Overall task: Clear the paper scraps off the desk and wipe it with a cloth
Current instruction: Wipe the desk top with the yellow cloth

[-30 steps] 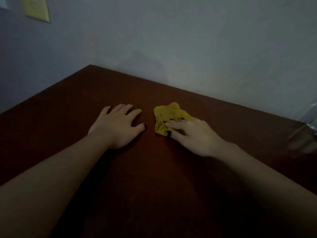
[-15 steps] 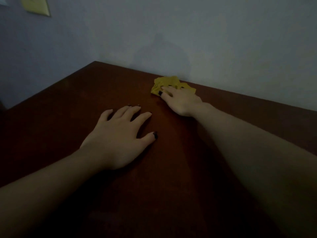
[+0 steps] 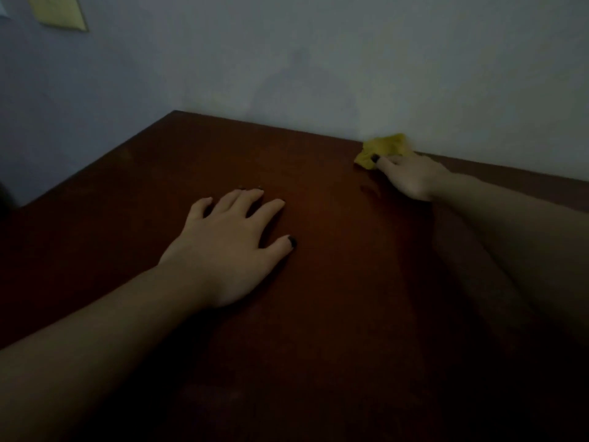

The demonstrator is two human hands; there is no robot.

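Dimly, right hand [image 3: 411, 177] presses crumpled yellow cloth [image 3: 384, 150] onto desk [image 3: 334, 282].

wall [image 3: 318, 59]: pale, blue-grey, dimly lit | note [image 3: 59, 11]: yellow, stuck on wall, upper left, partly cropped

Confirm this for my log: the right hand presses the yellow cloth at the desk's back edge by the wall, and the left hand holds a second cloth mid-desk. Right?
Not quite. The head view shows the left hand lying flat and empty on the desk, holding no cloth. The rest stands: the right hand presses the yellow cloth at the back edge by the wall.
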